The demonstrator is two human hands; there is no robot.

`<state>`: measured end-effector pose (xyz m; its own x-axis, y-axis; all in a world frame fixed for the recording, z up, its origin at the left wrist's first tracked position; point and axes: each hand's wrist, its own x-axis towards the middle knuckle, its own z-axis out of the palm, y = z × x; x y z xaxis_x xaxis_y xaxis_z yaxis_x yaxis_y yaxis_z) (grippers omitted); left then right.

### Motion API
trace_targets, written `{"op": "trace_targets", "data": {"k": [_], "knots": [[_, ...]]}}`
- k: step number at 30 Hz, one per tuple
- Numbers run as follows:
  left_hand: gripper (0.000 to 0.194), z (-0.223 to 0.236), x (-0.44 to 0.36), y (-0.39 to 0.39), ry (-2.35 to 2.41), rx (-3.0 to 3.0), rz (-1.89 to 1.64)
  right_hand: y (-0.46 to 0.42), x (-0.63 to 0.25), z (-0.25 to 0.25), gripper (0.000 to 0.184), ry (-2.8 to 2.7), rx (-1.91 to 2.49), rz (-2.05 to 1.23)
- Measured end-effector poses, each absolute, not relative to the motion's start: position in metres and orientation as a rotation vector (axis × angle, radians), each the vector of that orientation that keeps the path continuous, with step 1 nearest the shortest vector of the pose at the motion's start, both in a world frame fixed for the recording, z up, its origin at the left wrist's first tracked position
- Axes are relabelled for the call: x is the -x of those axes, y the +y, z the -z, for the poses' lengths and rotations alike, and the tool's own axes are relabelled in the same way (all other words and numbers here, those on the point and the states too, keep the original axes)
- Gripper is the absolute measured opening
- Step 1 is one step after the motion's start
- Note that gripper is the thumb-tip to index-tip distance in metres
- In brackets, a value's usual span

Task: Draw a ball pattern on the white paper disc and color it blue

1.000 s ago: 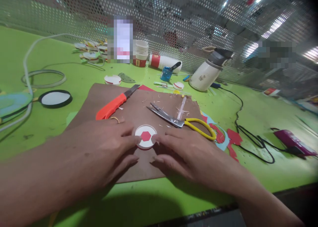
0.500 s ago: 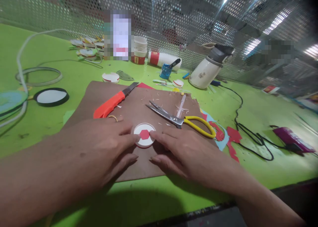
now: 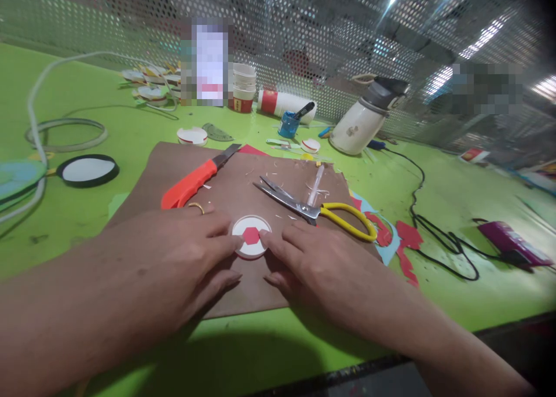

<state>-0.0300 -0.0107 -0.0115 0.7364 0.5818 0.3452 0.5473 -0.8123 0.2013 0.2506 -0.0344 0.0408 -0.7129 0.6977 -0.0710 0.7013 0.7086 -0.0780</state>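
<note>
Right hand [image 3: 319, 258] has edged inward over the past second; its forefinger now reaches the near-right corner of the red hexagon [image 3: 251, 236], where earlier it lay toward the rim of the white disc [image 3: 251, 250]. Left hand [image 3: 186, 252] looks little changed, forefinger at the hexagon's left corner. Disc lies flat on the brown mat [image 3: 243, 179], toward its near edge, hexagon at the disc's centre.

Grip, both sides: unclosed, thumb and forefinger spread, thumbs low toward the mat on the near side of the disc. Cannot tell what the tucked fingers do.

On the mat, left and farther back: orange knife [image 3: 191, 182], blade out, pointing away. Right of centre on the mat: scissors [image 3: 309, 210], blades slightly parted, yellow handles toward the right edge. Clear stick [image 3: 317, 185] just behind them, pale shavings about.

Beyond the mat, on the green tabletop [image 3: 452, 182]: protractor [image 3: 217, 132], blue jar [image 3: 288, 126] with a black pen in it, white jug [image 3: 358, 129]. Right of the mat: red paper scraps [image 3: 408, 235], then a purple device [image 3: 512, 243]. Left of the mat: black-rimmed round piece [image 3: 88, 170].
</note>
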Motion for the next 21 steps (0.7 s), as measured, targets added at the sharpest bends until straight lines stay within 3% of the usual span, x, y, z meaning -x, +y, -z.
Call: {"op": "trace_targets", "data": {"k": [21], "knots": [[0.034,-0.007,0.027,0.002,1.032,-2.678,-0.57,-0.032,-0.249,-0.041,0.019,2.88,-1.186,0.087]]}}
